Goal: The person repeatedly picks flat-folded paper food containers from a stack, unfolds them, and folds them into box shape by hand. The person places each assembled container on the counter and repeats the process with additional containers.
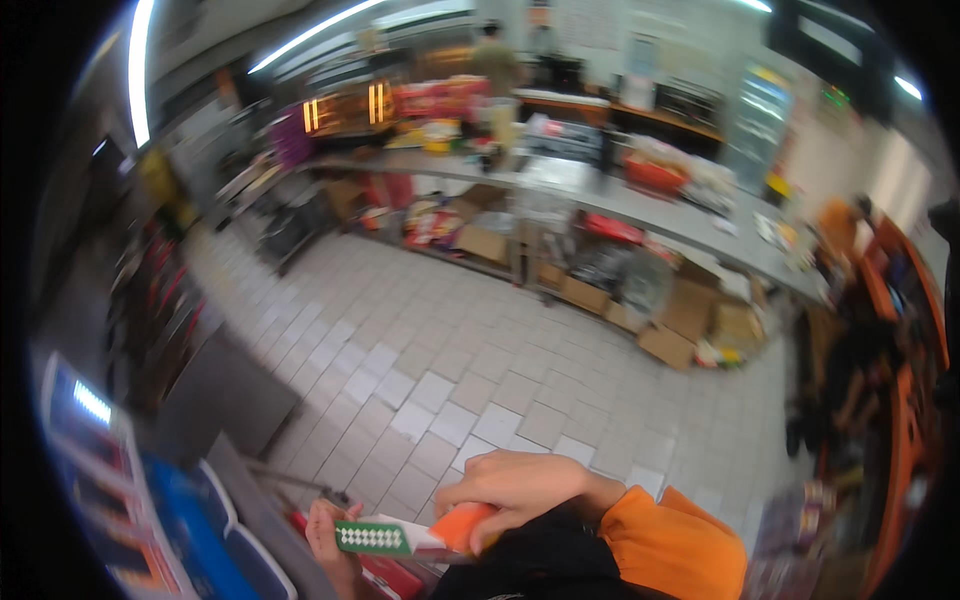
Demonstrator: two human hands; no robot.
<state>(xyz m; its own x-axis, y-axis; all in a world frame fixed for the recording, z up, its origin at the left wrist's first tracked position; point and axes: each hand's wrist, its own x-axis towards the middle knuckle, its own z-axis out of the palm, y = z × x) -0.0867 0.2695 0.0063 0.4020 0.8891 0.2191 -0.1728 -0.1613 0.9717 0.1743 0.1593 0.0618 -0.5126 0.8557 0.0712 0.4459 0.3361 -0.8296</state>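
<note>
Working with closed grips on the near side, the left hand is clasping a green patterned piece, the right hand pinching an orange piece beside it, handling underway, remainder unclear.

The sleeve is orange, the strip green-and-white checked.

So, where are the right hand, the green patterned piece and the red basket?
Right hand (525, 484): head view, back of the hand.
Green patterned piece (373, 538): head view, its white-marked middle.
Red basket (654, 180): head view, its front wall.
</note>
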